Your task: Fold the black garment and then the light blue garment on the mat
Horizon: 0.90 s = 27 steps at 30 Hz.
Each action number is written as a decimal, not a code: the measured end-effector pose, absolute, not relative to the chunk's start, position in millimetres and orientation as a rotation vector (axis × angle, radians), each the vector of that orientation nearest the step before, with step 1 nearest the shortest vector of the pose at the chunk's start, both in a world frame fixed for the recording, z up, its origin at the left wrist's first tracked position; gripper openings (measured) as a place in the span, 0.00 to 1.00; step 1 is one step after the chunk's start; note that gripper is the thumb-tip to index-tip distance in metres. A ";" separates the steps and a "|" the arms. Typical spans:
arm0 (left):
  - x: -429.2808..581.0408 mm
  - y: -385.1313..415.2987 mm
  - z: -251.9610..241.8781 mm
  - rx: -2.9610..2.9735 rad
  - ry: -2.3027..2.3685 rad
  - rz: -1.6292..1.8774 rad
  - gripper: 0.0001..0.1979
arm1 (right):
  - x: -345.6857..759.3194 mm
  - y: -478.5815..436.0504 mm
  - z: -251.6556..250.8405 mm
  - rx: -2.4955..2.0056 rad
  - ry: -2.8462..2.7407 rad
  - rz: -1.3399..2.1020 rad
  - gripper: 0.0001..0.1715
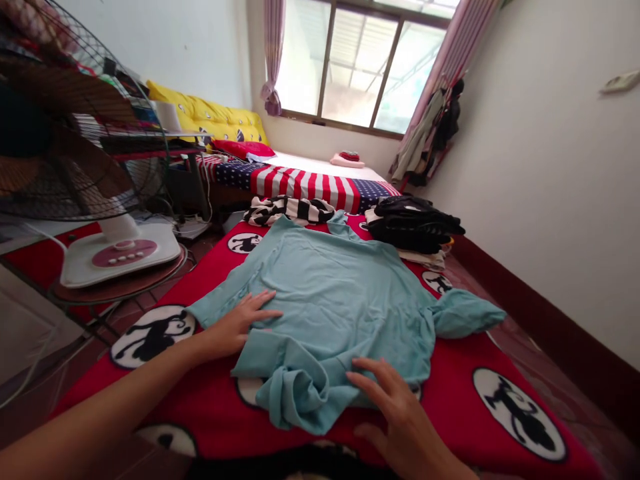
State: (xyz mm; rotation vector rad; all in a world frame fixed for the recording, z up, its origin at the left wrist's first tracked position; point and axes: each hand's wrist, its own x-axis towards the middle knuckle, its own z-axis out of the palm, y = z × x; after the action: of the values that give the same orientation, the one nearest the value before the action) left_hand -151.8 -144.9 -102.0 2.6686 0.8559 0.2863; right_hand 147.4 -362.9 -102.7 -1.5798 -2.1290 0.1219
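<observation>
**Garment on blanket, fold barely begun**

Item: pale teal soft-knit long-sleeved shirt (330, 300), laid flat across a red fleece blanket printed with white ovals and black figures (500, 400).

Left hand (237, 323): fingers together and flat, pressing the shirt's left edge by the sleeve; grips nothing.

Right hand (395, 407): fingers spread wide, resting on the near hem beside a bunched, rumpled corner; holds nothing.

Progress, as judged: body spread and mostly smooth; the right sleeve lies out to the side, the near hem is crumpled, no fold made.

Adjacent: black-and-white striped cloth (287, 210) and stack of dark folded clothes (415, 223) beyond the shirt; white pedestal fan with pink control panel (117, 253) at left.
</observation>
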 end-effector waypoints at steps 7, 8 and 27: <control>-190.1 -181.1 -84.7 2.622 0.655 0.238 0.26 | 177.8 -367.2 -117.4 -1.591 -2.006 0.148 0.07; -193.8 -182.3 -86.2 2.626 0.665 0.249 0.26 | 176.9 -366.6 -116.9 -1.582 -2.008 0.155 0.09; -230.5 -136.4 -100.3 2.805 0.899 0.561 0.19 | 149.6 -351.9 -96.4 -1.512 -1.482 0.585 0.11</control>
State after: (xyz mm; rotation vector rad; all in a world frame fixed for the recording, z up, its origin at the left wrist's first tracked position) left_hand -230.5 -136.4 -100.3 2.8047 0.8989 0.5609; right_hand 149.6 -351.9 -96.4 -1.5122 -1.4820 0.5845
